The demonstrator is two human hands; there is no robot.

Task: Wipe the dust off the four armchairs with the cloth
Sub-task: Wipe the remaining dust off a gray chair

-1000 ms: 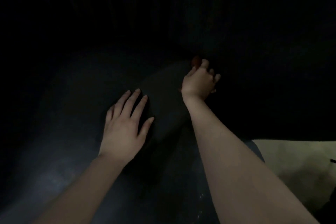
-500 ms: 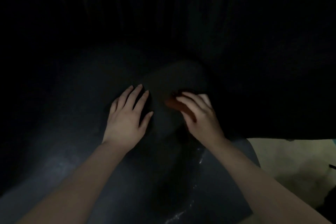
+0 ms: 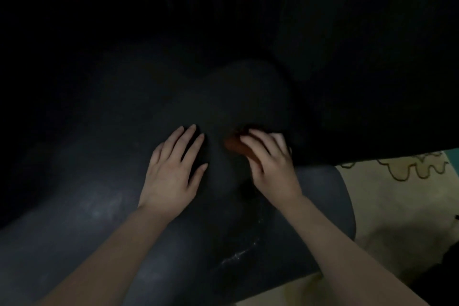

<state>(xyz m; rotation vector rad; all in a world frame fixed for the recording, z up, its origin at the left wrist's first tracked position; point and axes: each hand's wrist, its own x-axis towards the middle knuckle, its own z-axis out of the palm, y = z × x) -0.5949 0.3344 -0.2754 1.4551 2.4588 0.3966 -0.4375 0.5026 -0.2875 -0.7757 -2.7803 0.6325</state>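
Dim light; detail is limited. My right hand point(image 3: 270, 166) has its fingers curled over a reddish-brown cloth point(image 3: 234, 145) and presses it down on the dark armchair point(image 3: 99, 181). Only the wad's left edge shows beyond my fingers, the rest being covered. My left hand point(image 3: 173, 171) lies flat beside it with fingers straight and spread, holding nothing and bracing on the upholstery. A narrow strip of bare surface separates it from the cloth. The cloth's visible part runs from far left to near right along my index finger. The rounded hump of the chair lies directly far of both hands, so I judge the next stroke goes that way, led by the right hand. A pale patterned rug point(image 3: 397, 194) shows at the right.
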